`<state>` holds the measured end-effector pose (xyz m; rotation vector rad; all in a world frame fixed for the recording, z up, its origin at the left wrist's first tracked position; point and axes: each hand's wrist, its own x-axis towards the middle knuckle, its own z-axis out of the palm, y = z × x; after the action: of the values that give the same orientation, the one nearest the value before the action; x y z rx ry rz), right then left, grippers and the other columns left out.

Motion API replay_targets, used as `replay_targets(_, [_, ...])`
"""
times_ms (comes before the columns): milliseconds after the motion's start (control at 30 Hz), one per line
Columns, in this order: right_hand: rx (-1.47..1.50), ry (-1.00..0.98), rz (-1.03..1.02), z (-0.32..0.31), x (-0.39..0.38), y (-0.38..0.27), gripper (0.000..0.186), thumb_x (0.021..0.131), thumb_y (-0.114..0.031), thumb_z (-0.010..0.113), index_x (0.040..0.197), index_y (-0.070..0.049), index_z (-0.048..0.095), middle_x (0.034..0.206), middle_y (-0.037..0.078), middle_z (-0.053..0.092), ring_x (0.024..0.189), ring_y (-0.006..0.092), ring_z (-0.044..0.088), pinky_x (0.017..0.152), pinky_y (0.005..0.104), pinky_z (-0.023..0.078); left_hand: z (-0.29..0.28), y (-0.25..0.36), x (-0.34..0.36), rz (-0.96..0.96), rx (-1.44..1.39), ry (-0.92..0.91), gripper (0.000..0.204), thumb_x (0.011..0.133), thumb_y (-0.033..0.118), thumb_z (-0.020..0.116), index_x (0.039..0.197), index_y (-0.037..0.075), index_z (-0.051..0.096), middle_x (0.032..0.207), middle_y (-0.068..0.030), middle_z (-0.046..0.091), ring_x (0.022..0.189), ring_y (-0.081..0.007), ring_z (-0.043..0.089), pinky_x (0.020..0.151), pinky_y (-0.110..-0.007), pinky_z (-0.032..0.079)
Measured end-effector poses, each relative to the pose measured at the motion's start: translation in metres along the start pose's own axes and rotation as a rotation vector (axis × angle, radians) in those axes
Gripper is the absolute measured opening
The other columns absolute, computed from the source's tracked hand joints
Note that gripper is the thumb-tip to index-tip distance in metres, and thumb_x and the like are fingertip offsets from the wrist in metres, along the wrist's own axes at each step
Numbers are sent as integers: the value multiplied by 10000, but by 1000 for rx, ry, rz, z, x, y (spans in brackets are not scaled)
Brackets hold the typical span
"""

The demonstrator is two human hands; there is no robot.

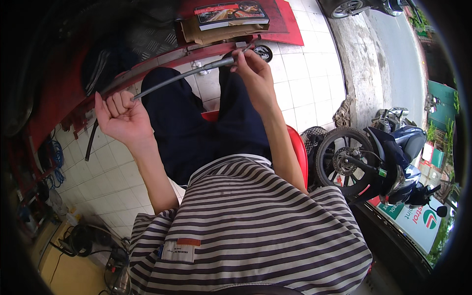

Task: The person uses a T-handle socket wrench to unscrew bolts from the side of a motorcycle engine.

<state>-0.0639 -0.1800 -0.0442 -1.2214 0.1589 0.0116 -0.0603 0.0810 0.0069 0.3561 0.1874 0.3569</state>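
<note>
While the white tiled floor (pixel 314 83) spreads under the seated person, the red platform (pixel 282 24) crosses the top of the view, its near edge just beyond the person's dark-clad knees. On it, close to that near edge and toward its right end, a printed box (pixel 231 14) lies on a piece of brown cardboard (pixel 196 35).

Between the two hands, above the knees and short of the platform's near edge, the grey cable (pixel 169 81) is held up in the air, slanting upward from left to right, with a thicker grey sleeve (pixel 219 64) toward its right end. The left hand (pixel 125 115) is palm up, its fingers curled closed around the cable and its thumb sticking out straight. The right hand (pixel 254 73) is partly closed, thumb and forefinger pinching the cable at the far end of the sleeve, the other fingers loosely bent.

The left fingers hide a stretch of the cable; a black length (pixel 91 140) shows below that hand, and whether it is one piece with the grey part cannot be told. Past the right fingertips a thin tip is hard to make out. The dark rim cuts off the platform's left part.
</note>
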Motion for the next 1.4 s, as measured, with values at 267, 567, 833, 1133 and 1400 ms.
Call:
replay_targets(267, [169,-32,-104,12,-47,-26,231,1015,-154,572,1159,15,634,1111,182,691,975,203,653,924,368,513,-30,-7,-27,-210,-350,138,511,1016,81,476,652,143,122,595,20,105,555,-139,96,516,-314,162])
replay_targets(567, [66,-138,-174,3,-50,-45,241,990,-151,608,1118,41,675,1076,158,699,934,184,599,870,336,479,-40,-18,-40,-389,-470,265,506,1027,82,466,643,135,140,612,5,125,568,-138,139,513,-310,165])
replay_targets(833, [81,-132,-235,2,-46,-47,258,1004,-138,573,1143,65,652,1080,169,693,1057,263,644,942,403,500,-42,-28,-43,-610,-649,442,501,1009,65,509,652,120,162,629,12,134,596,-129,148,525,-315,150])
replay_targets(1133, [351,291,-93,1,-33,-41,448,1012,-240,586,1296,100,522,1152,163,664,1092,258,672,958,374,526,10,-48,-83,-284,-25,-132,260,1072,329,410,1091,106,543,998,-55,634,1072,-216,556,1131,-447,311])
replay_targets(1400, [517,450,34,-5,-17,-16,444,1050,-310,485,1358,9,460,1233,191,606,1161,268,633,953,410,550,1,-56,-110,-55,872,-636,497,1079,406,307,1298,0,492,1355,-222,533,1311,-327,486,1172,-462,263])
